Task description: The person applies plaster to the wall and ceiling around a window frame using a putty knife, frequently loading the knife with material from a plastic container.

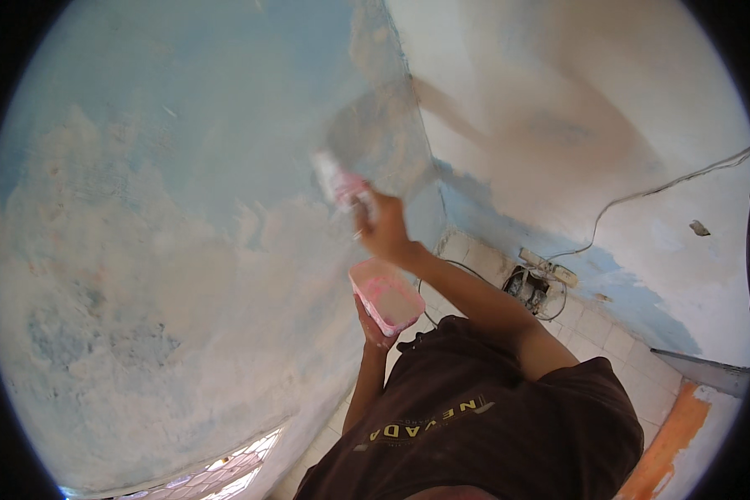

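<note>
My right hand (389, 227) is closed around a short pink-and-white hand tool (338, 182), held up at the blue wall near the corner. Motion smears the tool, so whether it is a brush or a scraper cannot be told. Lower down, my left hand (375, 325) supports a pink rectangular plastic tub (386, 293) from beneath and the side. Pale, creamy paste or paint lies in the tub, and smears coat its inner walls. The patchy blue wall (225, 125) carries broad whitish coats on its lower half.
A second, whitish wall (642, 92) meets the blue one at a corner. Along it hangs a grey cable (671, 181) leading to a power strip (550, 267) beside a dark box (527, 287) on the tiled floor (596, 321). An orange-painted strip (662, 446) stands at lower right.
</note>
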`<state>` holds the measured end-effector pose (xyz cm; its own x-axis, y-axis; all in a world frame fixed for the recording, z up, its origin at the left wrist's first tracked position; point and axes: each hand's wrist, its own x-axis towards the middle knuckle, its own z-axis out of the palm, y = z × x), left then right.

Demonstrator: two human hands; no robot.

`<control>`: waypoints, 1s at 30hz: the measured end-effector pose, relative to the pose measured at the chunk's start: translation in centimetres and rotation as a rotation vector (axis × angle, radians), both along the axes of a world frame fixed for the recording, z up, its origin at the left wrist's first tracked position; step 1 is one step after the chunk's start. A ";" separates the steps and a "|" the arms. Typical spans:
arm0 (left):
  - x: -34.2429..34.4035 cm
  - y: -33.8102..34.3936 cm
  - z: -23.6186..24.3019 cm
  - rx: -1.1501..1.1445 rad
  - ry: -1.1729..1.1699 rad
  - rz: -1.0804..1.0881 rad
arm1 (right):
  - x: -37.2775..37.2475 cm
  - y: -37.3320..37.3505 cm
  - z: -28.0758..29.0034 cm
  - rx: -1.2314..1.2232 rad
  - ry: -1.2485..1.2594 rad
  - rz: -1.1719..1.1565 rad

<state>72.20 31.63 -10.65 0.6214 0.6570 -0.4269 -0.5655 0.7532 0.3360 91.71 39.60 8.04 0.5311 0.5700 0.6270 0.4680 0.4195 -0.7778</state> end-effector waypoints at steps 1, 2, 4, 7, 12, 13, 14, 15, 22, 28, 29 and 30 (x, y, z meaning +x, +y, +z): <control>0.2 -0.1 0.2 0.010 -0.036 0.018 | 2.2 0.6 -1.4 0.011 0.031 -0.078; 0.5 -0.2 0.3 0.026 -0.051 0.045 | 5.2 1.6 -1.6 0.012 0.053 -0.190; 1.0 -0.5 0.6 0.062 -0.074 0.089 | 11.4 4.8 0.3 0.009 0.086 -0.395; 1.4 -0.9 1.6 0.052 -0.121 0.101 | 11.6 8.1 4.7 -0.137 -0.044 -0.463; 0.7 -1.1 1.6 0.060 -0.110 0.084 | -0.6 6.3 5.8 0.018 -0.380 -0.209; 0.6 -1.3 1.4 0.054 -0.117 0.070 | -2.3 4.4 5.2 0.069 -0.405 -0.173; 0.3 -1.5 1.1 0.033 -0.110 0.074 | -3.5 1.7 5.1 -0.012 -0.397 -0.010; 0.4 -1.3 1.2 0.020 -0.100 0.064 | -2.6 1.0 4.1 0.079 -0.353 -0.009; 0.0 -1.6 0.9 0.051 -0.162 0.103 | 11.9 4.6 0.3 -0.207 0.357 -0.363; -1.7 -2.5 1.6 0.121 -0.190 0.146 | 9.9 9.4 6.3 -0.197 0.140 -0.486; -2.0 -2.6 1.4 0.092 -0.202 0.150 | 7.5 8.2 7.7 -0.169 0.046 -0.508; -2.2 -2.5 1.3 0.067 -0.219 0.147 | 5.3 7.4 8.1 -0.101 -0.010 -0.449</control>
